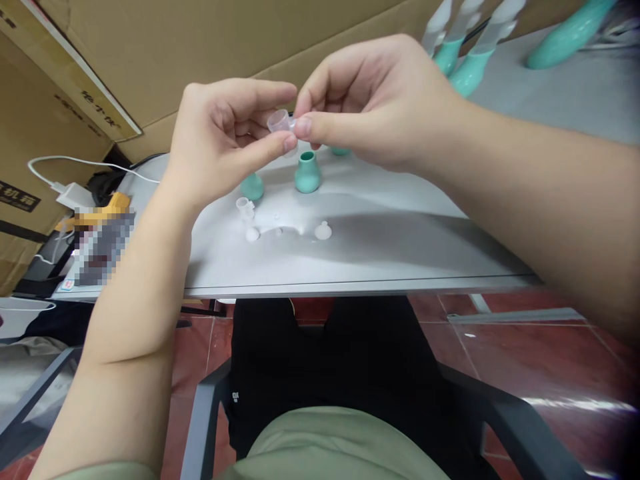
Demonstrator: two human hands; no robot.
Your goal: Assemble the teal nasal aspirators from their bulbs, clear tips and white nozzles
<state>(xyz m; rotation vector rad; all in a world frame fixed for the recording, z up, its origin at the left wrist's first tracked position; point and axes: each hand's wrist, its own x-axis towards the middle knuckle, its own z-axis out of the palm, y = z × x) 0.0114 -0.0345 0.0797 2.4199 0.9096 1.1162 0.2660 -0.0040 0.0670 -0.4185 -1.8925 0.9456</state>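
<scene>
Between my two hands, above the table, is a small clear plastic cup-shaped piece [279, 121] with its wide mouth facing up. My left hand [225, 127] grips it between the thumb and curled fingers, while the index finger stretches out over it. On its other side, the thumb and fingertips of my right hand [370, 107] pinch a short side part, mostly hidden by the fingers. Below stand teal squeeze bulbs; the middle bulb [307, 173] has an open neck, and the left bulb [252, 187] is partly covered by my left hand. Another clear cup-shaped piece [245, 207] stands nearby.
Small white discs [323, 231] and other bits lie near the table's front edge. At the back right stand several teal bulbs with clear necks and white tips [470, 70]. A yellow tool [107, 210], a white charger [77, 197] and cardboard boxes [165, 53] bound the left and back.
</scene>
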